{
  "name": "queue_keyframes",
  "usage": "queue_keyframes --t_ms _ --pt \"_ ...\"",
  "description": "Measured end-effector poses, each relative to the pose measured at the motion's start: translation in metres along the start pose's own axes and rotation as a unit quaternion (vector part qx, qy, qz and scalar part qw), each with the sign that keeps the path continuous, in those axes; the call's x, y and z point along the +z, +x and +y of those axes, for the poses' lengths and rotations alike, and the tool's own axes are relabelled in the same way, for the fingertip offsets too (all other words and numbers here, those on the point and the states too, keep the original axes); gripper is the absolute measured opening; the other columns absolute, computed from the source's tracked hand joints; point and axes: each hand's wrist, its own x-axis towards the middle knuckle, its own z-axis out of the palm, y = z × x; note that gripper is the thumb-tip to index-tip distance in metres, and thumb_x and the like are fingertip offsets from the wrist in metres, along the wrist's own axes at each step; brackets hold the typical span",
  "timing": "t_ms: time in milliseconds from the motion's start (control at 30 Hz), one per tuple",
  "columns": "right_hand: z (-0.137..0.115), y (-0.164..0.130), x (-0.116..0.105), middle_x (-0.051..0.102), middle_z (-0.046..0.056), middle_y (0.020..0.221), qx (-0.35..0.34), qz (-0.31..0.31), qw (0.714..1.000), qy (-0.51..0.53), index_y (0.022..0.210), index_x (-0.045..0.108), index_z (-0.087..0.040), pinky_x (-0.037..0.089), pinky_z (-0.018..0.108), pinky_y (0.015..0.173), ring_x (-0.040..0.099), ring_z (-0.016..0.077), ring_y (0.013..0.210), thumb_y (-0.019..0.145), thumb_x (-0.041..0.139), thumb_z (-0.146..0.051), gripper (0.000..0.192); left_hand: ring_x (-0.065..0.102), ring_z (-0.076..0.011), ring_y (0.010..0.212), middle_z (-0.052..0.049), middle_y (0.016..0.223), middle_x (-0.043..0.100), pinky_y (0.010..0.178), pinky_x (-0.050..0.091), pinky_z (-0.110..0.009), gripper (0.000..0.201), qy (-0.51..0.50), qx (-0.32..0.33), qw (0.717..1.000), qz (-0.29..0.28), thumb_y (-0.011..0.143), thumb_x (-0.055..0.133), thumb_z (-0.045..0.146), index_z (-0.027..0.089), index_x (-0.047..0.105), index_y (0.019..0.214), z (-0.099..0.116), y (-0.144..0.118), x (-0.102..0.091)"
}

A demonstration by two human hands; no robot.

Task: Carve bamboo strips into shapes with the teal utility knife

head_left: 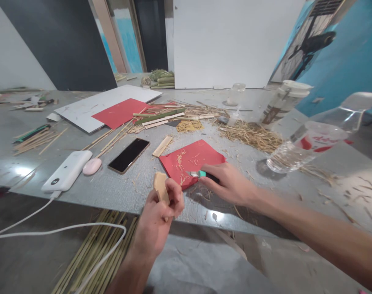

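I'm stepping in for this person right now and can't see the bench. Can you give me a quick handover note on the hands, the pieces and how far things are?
Left hand: shut around a short bamboo piece, held up in front of the table edge.
Right hand: shut on a small knife with a green collar, resting at the edge of the red paper.
Done, judging by the scene: shavings lie on the red paper, so some carving seems to have happened.
Left: blade and piece are apart; the piece looks thick and blunt. More bamboo sticks lie below the table.

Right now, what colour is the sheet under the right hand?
Red sheet, under the right hand; head view.
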Motion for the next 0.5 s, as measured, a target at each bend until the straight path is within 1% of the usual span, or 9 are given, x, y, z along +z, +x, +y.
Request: queue_keyframes --t_ms 100,200,267,500 --pt "-0.0002 0.0002 0.0000 0.049 -0.003 0.070 0.005 -0.001 1.000 -0.001 0.082 0.045 -0.023 0.023 0.033 0.064 0.040 0.0131 0.062 0.112 0.042 -0.052 0.042 0.042 -0.0126 0.058 0.004 0.058 0.050 0.060 0.027 -0.031 0.018 0.007 -0.003 1.000 0.011 0.062 0.058 0.011 0.021 0.061 0.077 -0.0015 0.0008 -0.0009" --pt "-0.0005 0.0004 -0.0003 0.051 -0.002 0.071 0.003 -0.005 1.000 -0.001 0.083 0.046 -0.022 0.023 0.033 0.064 0.042 0.0134 0.063 0.112 0.042 -0.052 0.042 0.032 -0.0120 0.055 0.007 0.053 0.043 0.058 0.022 -0.031 0.015 0.013 0.003 1.000 0.016 0.068 0.058 0.009 0.022 0.057 0.075 -0.0038 0.0005 -0.0018" --pt "-0.0004 0.0005 -0.0004 0.050 -0.003 0.070 0.002 -0.005 1.000 -0.002 0.083 0.046 -0.022 0.023 0.033 0.064 0.042 0.0133 0.063 0.112 0.042 -0.052 0.042 0.028 -0.0122 0.055 0.007 0.054 0.040 0.058 0.020 -0.031 0.014 0.007 0.007 1.000 0.016 0.069 0.057 0.010 0.022 0.055 0.074 -0.0042 0.0002 -0.0017" --pt "0.0015 0.0002 0.0014 0.051 -0.003 0.070 -0.003 0.001 1.000 -0.004 0.083 0.047 -0.022 0.023 0.033 0.064 0.042 0.0128 0.063 0.112 0.043 -0.051 0.041 0.031 -0.0126 0.058 0.006 0.057 0.046 0.060 0.021 -0.032 0.018 0.033 -0.009 0.999 0.007 0.064 0.056 0.010 0.022 0.058 0.078 -0.0017 -0.0014 -0.0007"
